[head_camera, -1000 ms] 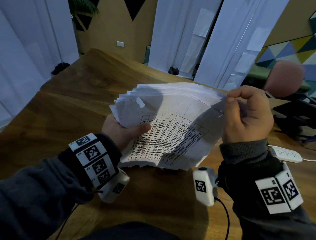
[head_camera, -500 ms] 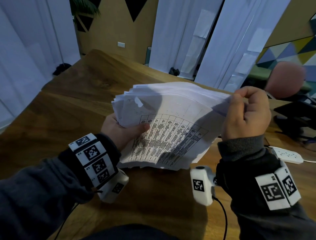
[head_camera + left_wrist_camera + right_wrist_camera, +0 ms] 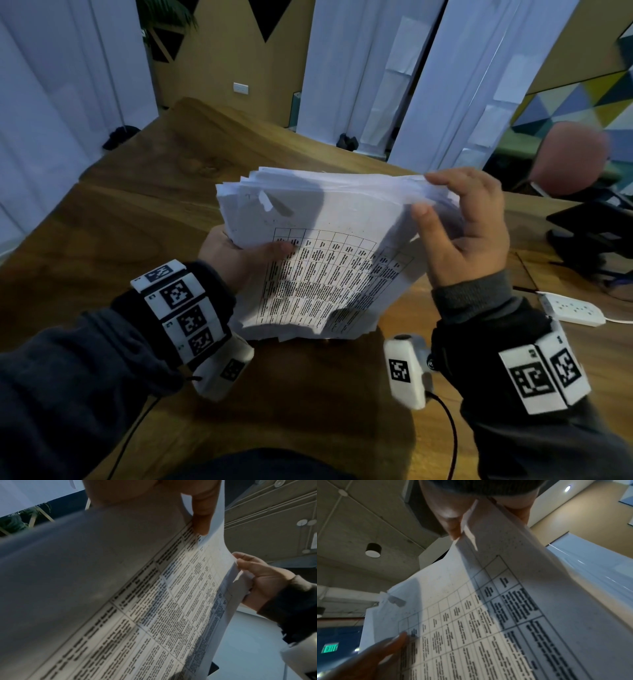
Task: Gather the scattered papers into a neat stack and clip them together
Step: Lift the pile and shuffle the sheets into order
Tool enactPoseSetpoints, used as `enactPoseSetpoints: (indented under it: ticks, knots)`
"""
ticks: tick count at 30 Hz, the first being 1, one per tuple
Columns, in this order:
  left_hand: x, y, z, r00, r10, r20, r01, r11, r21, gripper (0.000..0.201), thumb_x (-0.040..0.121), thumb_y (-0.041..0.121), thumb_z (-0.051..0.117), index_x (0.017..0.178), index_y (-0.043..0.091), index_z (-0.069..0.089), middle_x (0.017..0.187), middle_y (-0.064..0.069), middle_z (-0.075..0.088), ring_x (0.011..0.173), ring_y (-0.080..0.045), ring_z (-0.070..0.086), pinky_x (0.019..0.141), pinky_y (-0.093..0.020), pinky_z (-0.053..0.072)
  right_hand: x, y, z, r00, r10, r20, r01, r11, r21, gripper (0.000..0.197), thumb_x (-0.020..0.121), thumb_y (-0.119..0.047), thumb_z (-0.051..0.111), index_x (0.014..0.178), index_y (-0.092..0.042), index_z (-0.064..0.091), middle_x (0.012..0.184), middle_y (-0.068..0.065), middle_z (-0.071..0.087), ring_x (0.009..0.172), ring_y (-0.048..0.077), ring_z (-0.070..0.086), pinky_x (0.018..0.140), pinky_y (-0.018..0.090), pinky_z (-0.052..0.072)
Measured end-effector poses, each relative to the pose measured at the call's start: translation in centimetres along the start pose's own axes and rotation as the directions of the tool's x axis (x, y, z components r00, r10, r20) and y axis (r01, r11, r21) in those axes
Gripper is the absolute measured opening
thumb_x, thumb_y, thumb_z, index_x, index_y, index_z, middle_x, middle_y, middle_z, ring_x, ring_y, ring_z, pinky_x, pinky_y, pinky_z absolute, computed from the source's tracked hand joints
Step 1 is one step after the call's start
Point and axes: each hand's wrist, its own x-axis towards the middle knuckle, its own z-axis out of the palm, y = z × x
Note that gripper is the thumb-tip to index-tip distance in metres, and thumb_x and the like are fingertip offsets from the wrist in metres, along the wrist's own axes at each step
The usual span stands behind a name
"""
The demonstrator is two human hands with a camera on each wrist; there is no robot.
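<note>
A thick stack of white papers, its front sheet printed with a table, stands on its lower edge on the wooden table. The sheets' top edges are fanned and uneven. My left hand grips the stack's left edge, thumb pressed on the printed front and fingers hidden behind. My right hand holds the top right corner, with its fingers curled over the top edge and its thumb on the front. In the left wrist view the right hand clasps the stack's far edge.
A white power strip with its cable lies on the table to the right. Beyond it stand a dark object and a pink chair back. White curtains hang behind the table's far edge.
My right hand has gone from a tight pinch on the top right corner to looser fingers spread over the top edge. The stack's right side has risen a little. The left hand has kept its grip.
</note>
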Motion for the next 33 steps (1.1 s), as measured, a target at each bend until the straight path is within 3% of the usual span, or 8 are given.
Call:
enactPoseSetpoints:
  ticks: [7,11,17,21,24,28,31,33]
  knots:
    - [0.2,-0.4,-0.8,0.997,0.021,0.071,-0.025,0.998,0.054,0.045,0.038,0.032,0.085,0.078,0.023,0.068,0.082,0.0,0.073,0.084,-0.018,0.069,0.068,-0.032,0.057,0.5,0.1,-0.1,0.994,0.105,-0.038,-0.097,0.981,0.166,0.029,0.083,-0.01,0.057,0.08,-0.038,0.062,0.085,0.016,0.064,0.08,0.025,0.062,0.073,0.025,0.05]
    - [-0.1,-0.3,-0.3,0.999,0.026,0.041,-0.027,0.999,0.038,0.037,0.05,0.019,0.078,0.085,0.014,0.066,0.086,-0.004,0.071,0.074,-0.012,0.069,0.061,-0.025,0.059,0.9,-0.8,-0.4,0.989,0.147,0.023,-0.148,0.987,0.065,0.012,0.084,-0.013,0.056,0.087,-0.022,0.063,0.094,0.021,0.062,0.082,-0.003,0.057,0.074,0.008,0.044]
    - [-1.2,-0.1,2.3,0.983,0.182,-0.02,-0.177,0.972,0.151,0.022,0.061,0.012,0.081,0.066,0.0,0.064,0.073,-0.018,0.068,0.066,-0.022,0.063,0.062,-0.042,0.055,1.4,-4.8,-0.6,0.951,-0.048,0.306,0.212,0.82,-0.531,0.06,0.065,-0.053,0.052,0.119,-0.027,0.052,0.128,0.001,0.055,0.129,0.024,0.037,0.101,0.058,0.02]
    - [-1.4,0.0,3.5,0.949,0.312,0.054,-0.314,0.908,0.278,0.032,0.055,0.025,0.076,0.064,0.002,0.056,0.057,-0.02,0.059,0.05,-0.023,0.05,0.05,-0.039,0.047,1.9,-5.7,-0.3,0.883,-0.188,0.429,0.385,0.814,-0.435,0.024,0.062,-0.031,0.065,0.083,-0.02,0.063,0.067,-0.01,0.063,0.079,0.023,0.069,0.089,0.062,0.037]
    - [-0.9,0.4,3.0,0.949,0.284,0.138,-0.315,0.854,0.414,0.028,0.064,0.021,0.08,0.063,-0.001,0.061,0.074,-0.027,0.066,0.067,-0.038,0.061,0.064,-0.044,0.052,1.9,-5.4,-1.8,0.896,-0.126,0.427,0.275,0.911,-0.307,0.018,0.067,-0.032,0.066,0.074,-0.015,0.064,0.058,-0.014,0.054,0.062,0.022,0.065,0.077,0.048,0.053]
    - [1.1,-0.7,-0.8,0.99,-0.043,0.134,-0.081,0.606,0.791,0.024,0.066,0.031,0.078,0.08,0.014,0.069,0.079,-0.005,0.064,0.077,-0.022,0.059,0.067,-0.03,0.047,2.0,-3.8,-5.3,0.964,0.09,0.251,-0.09,0.996,-0.01,0.023,0.063,-0.051,0.072,0.071,-0.03,0.063,0.056,-0.017,0.067,0.058,-0.002,0.063,0.058,0.016,0.053]
    - [1.7,-0.6,-4.4,0.993,-0.092,0.071,0.012,0.688,0.725,0.023,0.058,0.022,0.084,0.077,0.021,0.07,0.078,-0.001,0.071,0.08,-0.019,0.065,0.069,-0.034,0.052,1.9,-2.0,-7.8,0.964,0.2,0.177,-0.218,0.972,0.086,0.04,0.057,-0.058,0.073,0.083,-0.028,0.068,0.074,-0.017,0.072,0.064,0.018,0.064,0.061,0.025,0.055]
    - [2.0,-0.2,-6.1,0.987,-0.112,0.117,0.057,0.915,0.399,0.032,0.042,0.022,0.09,0.068,0.021,0.071,0.063,0.008,0.072,0.066,-0.007,0.068,0.055,-0.023,0.051,1.4,-0.6,-8.8,0.946,0.273,0.177,-0.294,0.95,0.103,0.056,0.059,-0.053,0.075,0.097,-0.012,0.069,0.087,-0.01,0.074,0.075,0.025,0.065,0.069,0.032,0.056]
